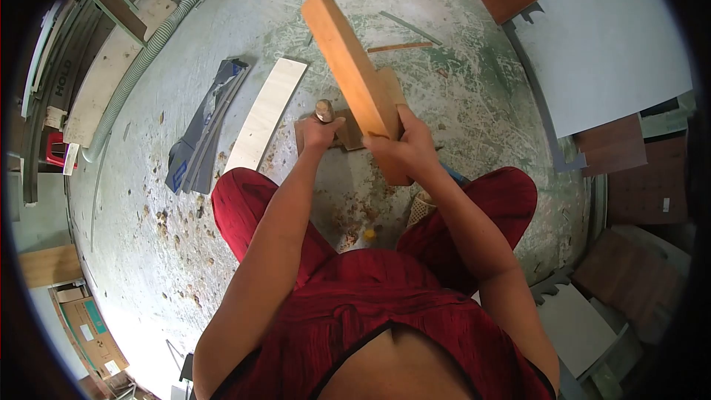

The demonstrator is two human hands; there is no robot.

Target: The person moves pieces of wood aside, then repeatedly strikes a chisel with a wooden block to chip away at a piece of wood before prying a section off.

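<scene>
A long, thick orange-brown wooden bar (348,67) is gripped near its lower end by my right hand (411,148), thumb across the near face. It slants up and away to the left, raised above the floor. My left hand (318,133) is closed around a wooden handle with a rounded end (324,110); what the handle belongs to is mostly hidden. Close to that hand lies a flat brown wood piece (348,130). Behind the bar, a lighter wood piece (390,83) shows only in part.
A pale board (266,115) and a bundle of grey strips (207,130) lie to the left. Thin offcuts (400,47) are scattered ahead. Large grey-white panels (600,44) stand at right; a ribbed hose (159,37) runs along the left. Wood chips litter the floor.
</scene>
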